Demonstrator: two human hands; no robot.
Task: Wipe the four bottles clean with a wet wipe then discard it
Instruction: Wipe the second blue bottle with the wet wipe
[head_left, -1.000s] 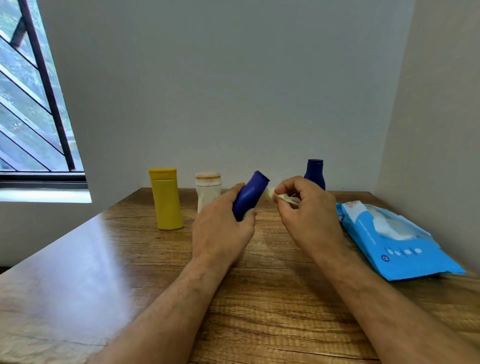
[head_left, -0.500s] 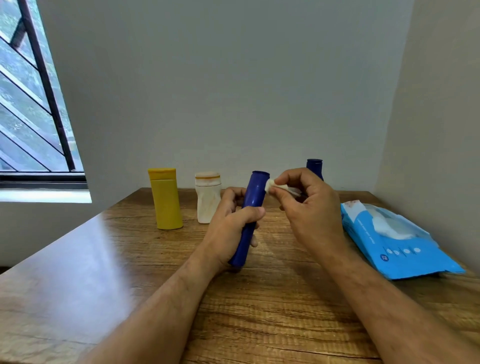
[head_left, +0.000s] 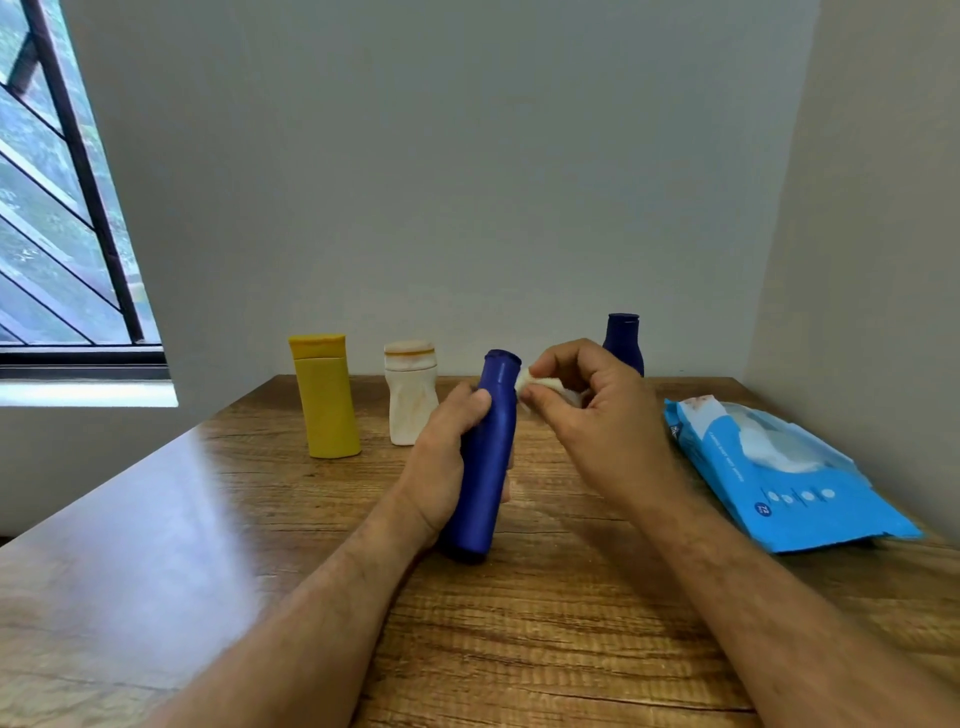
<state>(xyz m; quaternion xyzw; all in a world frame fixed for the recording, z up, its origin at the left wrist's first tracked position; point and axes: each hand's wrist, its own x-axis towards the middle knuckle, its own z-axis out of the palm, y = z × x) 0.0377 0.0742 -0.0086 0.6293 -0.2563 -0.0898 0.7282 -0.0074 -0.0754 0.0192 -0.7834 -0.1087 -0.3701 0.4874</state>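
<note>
My left hand (head_left: 444, 457) grips a tall blue bottle (head_left: 485, 467), held nearly upright with its base close to the wooden table (head_left: 519, 623). My right hand (head_left: 592, 415) pinches a small bunched white wet wipe (head_left: 532, 383) against the bottle's upper right side, just below the top. A yellow bottle (head_left: 326, 397) and a dirty cream bottle (head_left: 411, 399) stand upright at the back left. A dark blue bottle (head_left: 623, 338) stands at the back, partly hidden behind my right hand.
A blue pack of wet wipes (head_left: 779, 467) lies on the table at the right, against the side wall, flap open. The table sits in a corner between two grey walls. A barred window (head_left: 57, 234) is at the far left.
My left hand has swung the blue bottle from tilted to nearly upright and lowered it towards the table. My right hand has stayed at the bottle's top with the wipe.
</note>
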